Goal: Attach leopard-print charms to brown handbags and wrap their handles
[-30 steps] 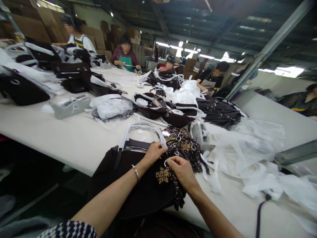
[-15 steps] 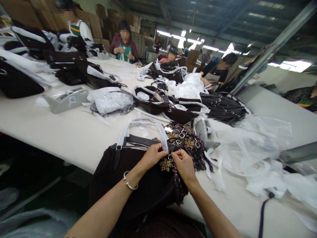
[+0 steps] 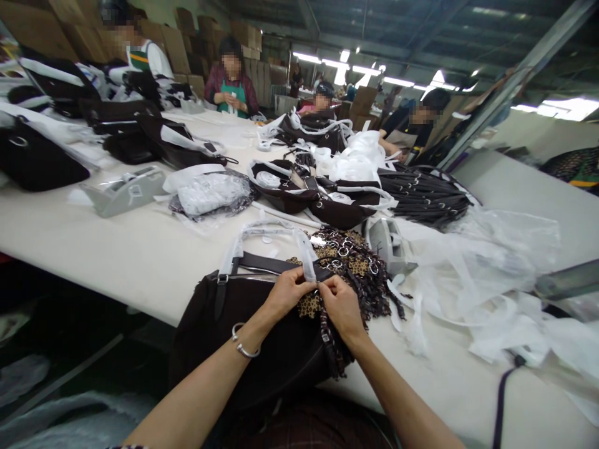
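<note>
Dark brown fabric handbag [image 3: 262, 337] overhangs the cream tabletop [image 3: 140, 268], whose surface shows leftward. Your left hand [image 3: 291, 293] and right hand [image 3: 339, 302], fingertips pinched closed, meet by its white-wrapped handle [image 3: 306, 252], above a leopard-patterned flower charm [image 3: 309, 305]; exact grip hidden.

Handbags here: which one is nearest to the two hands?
The dark handbag at the near table edge: the left hand and right hand meet by its white-wrapped handle. The other handbags lie farther away.
</note>
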`<state>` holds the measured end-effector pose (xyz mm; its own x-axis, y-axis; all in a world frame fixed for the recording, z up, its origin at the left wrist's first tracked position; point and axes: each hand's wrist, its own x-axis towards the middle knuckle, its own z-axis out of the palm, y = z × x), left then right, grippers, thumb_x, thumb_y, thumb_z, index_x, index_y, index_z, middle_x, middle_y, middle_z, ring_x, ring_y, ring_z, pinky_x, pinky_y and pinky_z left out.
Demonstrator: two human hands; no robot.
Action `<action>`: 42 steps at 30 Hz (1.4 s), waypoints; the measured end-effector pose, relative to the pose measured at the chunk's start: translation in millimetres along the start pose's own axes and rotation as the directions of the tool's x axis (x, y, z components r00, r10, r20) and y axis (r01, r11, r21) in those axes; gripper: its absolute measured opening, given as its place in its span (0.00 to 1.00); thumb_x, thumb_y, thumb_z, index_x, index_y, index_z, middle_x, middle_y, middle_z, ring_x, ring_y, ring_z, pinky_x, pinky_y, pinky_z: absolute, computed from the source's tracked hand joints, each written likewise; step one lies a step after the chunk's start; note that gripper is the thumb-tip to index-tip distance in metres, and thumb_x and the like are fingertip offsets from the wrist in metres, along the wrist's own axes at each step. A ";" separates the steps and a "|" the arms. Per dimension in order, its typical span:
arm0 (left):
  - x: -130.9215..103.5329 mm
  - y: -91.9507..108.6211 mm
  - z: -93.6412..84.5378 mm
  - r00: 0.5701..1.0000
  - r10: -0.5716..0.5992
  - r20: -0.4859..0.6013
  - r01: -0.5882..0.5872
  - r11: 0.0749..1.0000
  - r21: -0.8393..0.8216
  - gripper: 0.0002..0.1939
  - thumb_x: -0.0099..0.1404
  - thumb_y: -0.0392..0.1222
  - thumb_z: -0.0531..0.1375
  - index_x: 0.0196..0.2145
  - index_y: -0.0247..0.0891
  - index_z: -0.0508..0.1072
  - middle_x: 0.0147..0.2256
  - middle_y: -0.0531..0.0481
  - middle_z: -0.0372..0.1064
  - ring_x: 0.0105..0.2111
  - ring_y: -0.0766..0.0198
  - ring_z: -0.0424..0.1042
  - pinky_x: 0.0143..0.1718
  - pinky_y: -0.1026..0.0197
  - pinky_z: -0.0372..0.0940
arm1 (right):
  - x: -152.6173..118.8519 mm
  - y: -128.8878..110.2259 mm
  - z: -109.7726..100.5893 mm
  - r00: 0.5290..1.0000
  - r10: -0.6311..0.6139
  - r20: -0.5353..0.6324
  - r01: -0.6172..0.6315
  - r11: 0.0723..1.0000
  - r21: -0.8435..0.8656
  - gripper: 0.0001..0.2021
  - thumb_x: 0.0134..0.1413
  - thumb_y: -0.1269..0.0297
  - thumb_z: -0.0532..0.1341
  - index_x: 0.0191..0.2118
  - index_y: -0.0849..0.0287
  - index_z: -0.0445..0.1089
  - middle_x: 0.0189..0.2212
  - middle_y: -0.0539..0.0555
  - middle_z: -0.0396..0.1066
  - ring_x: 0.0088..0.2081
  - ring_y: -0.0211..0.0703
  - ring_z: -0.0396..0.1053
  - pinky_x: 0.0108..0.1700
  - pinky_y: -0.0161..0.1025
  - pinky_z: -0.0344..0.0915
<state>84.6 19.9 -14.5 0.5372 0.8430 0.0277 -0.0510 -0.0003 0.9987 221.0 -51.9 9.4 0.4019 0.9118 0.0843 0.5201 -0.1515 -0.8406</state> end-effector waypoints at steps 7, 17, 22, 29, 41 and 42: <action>2.1 -4.0 -1.5 0.999 -0.040 0.014 0.041 0.998 -0.039 0.14 0.57 0.45 0.65 0.38 0.33 0.75 0.33 0.50 0.74 0.34 0.62 0.70 0.39 0.63 0.64 | 14.2 5.8 -14.1 0.914 0.139 0.382 -0.254 0.929 0.269 0.18 0.49 0.48 0.64 0.25 0.58 0.66 0.18 0.44 0.62 0.20 0.34 0.59 0.23 0.34 0.57; -25.7 7.0 -1.6 0.983 -0.168 -0.076 0.176 0.977 0.118 0.15 0.53 0.41 0.65 0.37 0.33 0.70 0.30 0.51 0.70 0.29 0.65 0.69 0.30 0.65 0.62 | -21.7 -17.1 -26.8 0.826 0.260 0.499 -0.475 0.799 0.369 0.23 0.50 0.68 0.66 0.51 0.61 0.60 0.27 0.48 0.72 0.29 0.41 0.75 0.31 0.38 0.75; -55.9 24.6 1.0 0.942 -0.333 0.041 0.309 0.910 0.278 0.13 0.55 0.45 0.63 0.34 0.34 0.71 0.24 0.54 0.68 0.23 0.66 0.67 0.24 0.65 0.62 | -25.0 -12.4 -33.0 0.842 0.238 0.485 -0.389 0.890 0.238 0.22 0.50 0.63 0.66 0.50 0.57 0.61 0.24 0.46 0.72 0.20 0.39 0.72 0.21 0.34 0.68; -68.7 29.7 19.1 0.911 -0.413 -0.006 0.406 0.894 0.190 0.19 0.53 0.53 0.64 0.29 0.38 0.62 0.21 0.57 0.64 0.20 0.67 0.65 0.20 0.63 0.67 | -40.0 -25.1 -48.8 0.915 0.129 0.381 -0.173 0.981 0.083 0.13 0.44 0.68 0.66 0.37 0.56 0.65 0.26 0.45 0.71 0.22 0.35 0.70 0.25 0.31 0.64; -77.2 40.5 36.2 0.904 -0.427 0.018 0.427 0.901 -0.071 0.14 0.54 0.50 0.64 0.29 0.35 0.72 0.28 0.53 0.73 0.33 0.60 0.72 0.35 0.63 0.66 | -88.6 -45.9 -44.4 0.871 -0.255 0.421 0.330 0.937 -0.116 0.15 0.53 0.70 0.60 0.48 0.58 0.68 0.47 0.56 0.72 0.50 0.47 0.69 0.51 0.41 0.66; -78.1 38.9 37.1 0.889 -0.458 -0.014 0.454 0.884 -0.113 0.14 0.55 0.51 0.64 0.30 0.36 0.72 0.28 0.53 0.73 0.33 0.59 0.72 0.35 0.63 0.66 | -92.1 -47.1 -42.3 0.849 -0.271 0.453 0.374 0.914 -0.155 0.15 0.53 0.71 0.60 0.48 0.59 0.68 0.47 0.57 0.72 0.49 0.49 0.70 0.49 0.42 0.68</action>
<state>71.8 -66.0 23.8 0.4886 0.7571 -0.4337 0.1036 0.4432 0.8904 191.3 -144.9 63.9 -0.1408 0.9884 0.0571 0.7424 0.1435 -0.6544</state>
